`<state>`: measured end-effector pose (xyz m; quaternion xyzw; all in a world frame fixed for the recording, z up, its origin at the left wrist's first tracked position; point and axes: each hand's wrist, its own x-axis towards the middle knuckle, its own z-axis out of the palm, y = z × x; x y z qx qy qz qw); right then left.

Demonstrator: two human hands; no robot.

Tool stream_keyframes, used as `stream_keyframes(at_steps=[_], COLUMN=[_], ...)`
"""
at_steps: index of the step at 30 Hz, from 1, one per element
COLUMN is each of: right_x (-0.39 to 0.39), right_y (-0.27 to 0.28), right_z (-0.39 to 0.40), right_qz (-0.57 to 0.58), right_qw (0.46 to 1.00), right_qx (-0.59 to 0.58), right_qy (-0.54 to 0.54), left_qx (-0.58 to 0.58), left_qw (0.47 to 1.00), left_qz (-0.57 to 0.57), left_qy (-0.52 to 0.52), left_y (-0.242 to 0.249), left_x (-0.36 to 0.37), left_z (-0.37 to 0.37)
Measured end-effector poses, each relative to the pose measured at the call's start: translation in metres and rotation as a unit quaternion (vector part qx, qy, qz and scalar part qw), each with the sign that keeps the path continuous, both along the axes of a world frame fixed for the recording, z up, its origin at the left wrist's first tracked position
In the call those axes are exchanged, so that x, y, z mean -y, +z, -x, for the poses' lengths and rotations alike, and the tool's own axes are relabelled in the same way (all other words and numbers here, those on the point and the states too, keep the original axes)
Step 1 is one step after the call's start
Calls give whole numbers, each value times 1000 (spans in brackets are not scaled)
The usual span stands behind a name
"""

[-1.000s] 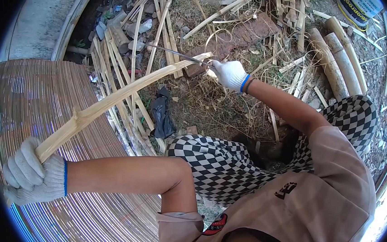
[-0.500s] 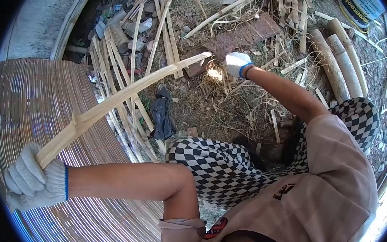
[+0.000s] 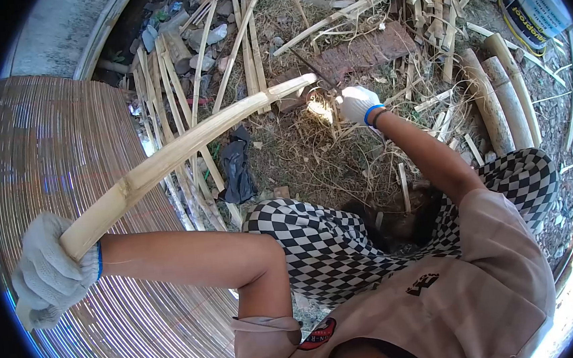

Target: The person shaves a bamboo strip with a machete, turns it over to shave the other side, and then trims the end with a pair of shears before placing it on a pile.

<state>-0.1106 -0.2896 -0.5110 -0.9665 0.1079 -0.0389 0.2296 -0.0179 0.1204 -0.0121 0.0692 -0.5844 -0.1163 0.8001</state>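
A long, pale bamboo strip (image 3: 183, 143) slants across the view. My gloved left hand (image 3: 55, 271) is wrapped round its near end at the lower left. The strip's far end lies by a flat reddish-brown block (image 3: 374, 47) on the ground. My gloved right hand (image 3: 359, 104) is closed on a knife, whose dark narrow blade (image 3: 313, 68) points up and left just past the strip's far tip. The knife's handle is hidden in the glove. Thin curled shavings (image 3: 320, 111) lie in a bright sunlit patch beside that hand.
A slatted mat (image 3: 63, 163) spreads along the left. Cut bamboo strips (image 3: 247, 41) lie scattered beyond. Thick bamboo pieces (image 3: 489, 99) and a labelled bucket (image 3: 534, 11) stand at the right. A black plastic bag (image 3: 236, 166) lies near my checkered knee (image 3: 304, 235).
My right hand has shifted slightly right and toward me, and the knife blade now shows clearly. The bamboo strip has turned a little in my left hand, showing a broader face.
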Motion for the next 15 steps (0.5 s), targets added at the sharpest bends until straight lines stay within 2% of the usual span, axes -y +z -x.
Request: stream_keyframes(at_steps=[1, 2, 4, 5, 8, 9, 10, 11, 12, 13, 14, 15], right_x=[-10, -21, -35, -40, -30, -9, -13, -16, -13, -23, -27, -30], right_y=[19, 39, 63, 74, 15, -16, -7, 3, 22, 39, 43, 45], right_z=[2, 7, 17, 20, -4, -21, -25, -26, -24, -17, -9, -7], right_qz=[-35, -99, -92, -84, -53, -15, -41, 3, 53, -85, -79, -75], right_qw=[998, 990, 992, 993, 993, 1000, 998, 1000, 997, 993, 994, 993], right_qx=[-47, -40, 12, 37, 50, 18, 5, -5, -15, 3, 25, 51], right_qy=[-39, -97, -89, -70, -89, -10, -55, -4, 49, -76, -77, -77], left_qx=[15, 0, -38, -59, -35, -9, 17, 44, 39, 34, 3, 0], left_qw=[998, 992, 991, 995, 998, 997, 994, 989, 990, 992, 997, 997], left_qz=[39, 79, 83, 49, -49, -79, -109, -144, -132, -121, -72, -72], left_qy=[-48, -93, -100, -62, -22, -16, -9, 6, 16, 26, 26, 25], left_y=[-4, -3, -3, 0, 6, 7, 7, 8, 5, 2, 0, 2], left_x=[-1, -9, -7, 6, 13, 14, 16, 18, 18, 18, 16, 11], left_z=[-6, -16, -14, 1, 9, 9, 9, 8, 9, 9, 8, 5])
